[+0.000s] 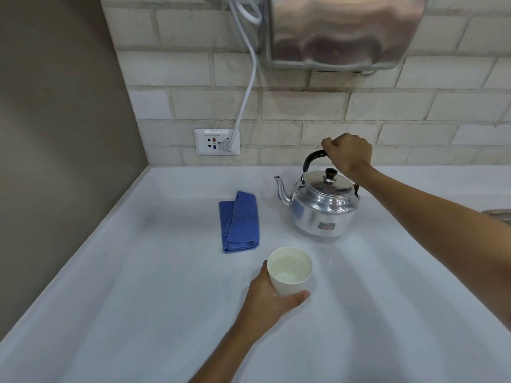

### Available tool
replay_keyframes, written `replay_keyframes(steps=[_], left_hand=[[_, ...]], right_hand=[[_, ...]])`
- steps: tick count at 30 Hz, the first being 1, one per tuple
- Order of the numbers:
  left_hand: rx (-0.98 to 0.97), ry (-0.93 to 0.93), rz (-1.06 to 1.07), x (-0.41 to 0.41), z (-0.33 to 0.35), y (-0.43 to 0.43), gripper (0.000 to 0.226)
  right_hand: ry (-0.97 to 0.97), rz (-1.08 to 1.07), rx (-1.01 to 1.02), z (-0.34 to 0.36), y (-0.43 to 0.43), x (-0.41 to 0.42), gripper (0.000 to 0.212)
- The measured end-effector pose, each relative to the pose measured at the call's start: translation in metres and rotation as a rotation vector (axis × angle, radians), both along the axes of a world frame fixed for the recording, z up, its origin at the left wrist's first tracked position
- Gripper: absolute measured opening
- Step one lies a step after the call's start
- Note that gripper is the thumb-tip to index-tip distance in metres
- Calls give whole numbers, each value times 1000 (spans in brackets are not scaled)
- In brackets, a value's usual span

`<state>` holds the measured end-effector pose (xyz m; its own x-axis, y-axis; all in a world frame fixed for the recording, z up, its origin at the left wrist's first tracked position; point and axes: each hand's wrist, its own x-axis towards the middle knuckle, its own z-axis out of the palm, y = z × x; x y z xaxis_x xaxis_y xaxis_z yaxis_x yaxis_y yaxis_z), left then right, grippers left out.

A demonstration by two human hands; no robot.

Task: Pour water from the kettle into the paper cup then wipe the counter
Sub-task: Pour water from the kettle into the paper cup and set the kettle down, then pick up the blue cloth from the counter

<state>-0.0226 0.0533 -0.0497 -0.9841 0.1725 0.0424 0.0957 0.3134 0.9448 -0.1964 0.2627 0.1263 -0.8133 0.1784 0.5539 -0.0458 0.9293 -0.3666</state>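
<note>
A shiny metal kettle with a black knob and black handle stands upright on the white counter, its spout pointing left. My right hand is closed around the top of its handle. A white paper cup stands in front of the kettle, with what looks like clear water inside. My left hand wraps around the cup's lower left side. A folded blue cloth lies flat to the left of the kettle, untouched.
A brick-pattern wall backs the counter, with a socket plate and a white cable plugged in. A steel hand dryer hangs above the kettle. A brown side wall closes the left. A sink edge shows at far right.
</note>
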Motion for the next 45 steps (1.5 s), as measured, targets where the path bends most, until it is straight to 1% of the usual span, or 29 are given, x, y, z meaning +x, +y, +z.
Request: replay_keyframes(steps=[15,21,23,24,26,27,29,30,31,32,33,35,36,37,39,41,42,43,45], left_hand=[[-14,-12,9,1,0,0,58],[0,6,2,2,2,0,57],[15,5,3,2,3,0,58],[22,-1,-2,3,5,0,60],[37,-25,-33,4,10,-1,66],[52,-48,-65,6,12,-2,73],[76,-97,-154,10,14,-11,99],[58,-109,-191,14,15,-18,111],[19,-104,-210,17,15,-29,118],[-28,-84,-214,21,14,-41,118],[-65,-61,-211,24,14,-55,115],[-84,-53,-178,24,18,-80,103],[-77,-55,-145,19,22,-88,97],[-73,-45,-104,11,27,-94,91],[-103,-5,-24,-12,37,-95,80],[-138,59,33,-44,44,-87,71],[-196,109,64,-62,44,-83,67],[-317,168,94,-82,43,-77,64],[-655,216,123,-120,37,-66,63]], right_hand=[[-58,-20,17,-27,-12,-30,49],[-48,-11,97,-30,-12,-28,51],[-41,9,155,-29,-12,-20,51],[-9,36,207,-30,-13,-14,47],[108,102,314,-37,-14,4,32],[162,131,331,-43,-15,16,30],[206,204,273,-60,-16,49,35],[196,227,220,-72,-14,68,40],[162,232,173,-86,-12,88,45],[103,225,143,-103,-9,109,49],[5,212,127,-120,-7,129,52],[-279,183,122,-153,-6,163,57],[-414,174,141,-168,-8,175,60],[-499,164,174,-180,-9,183,62],[-540,141,204,-192,-13,189,61],[-522,120,193,-193,-16,189,58],[-515,114,190,-193,-17,189,58],[-507,111,188,-193,-17,189,58],[-502,112,195,-194,-17,190,58]])
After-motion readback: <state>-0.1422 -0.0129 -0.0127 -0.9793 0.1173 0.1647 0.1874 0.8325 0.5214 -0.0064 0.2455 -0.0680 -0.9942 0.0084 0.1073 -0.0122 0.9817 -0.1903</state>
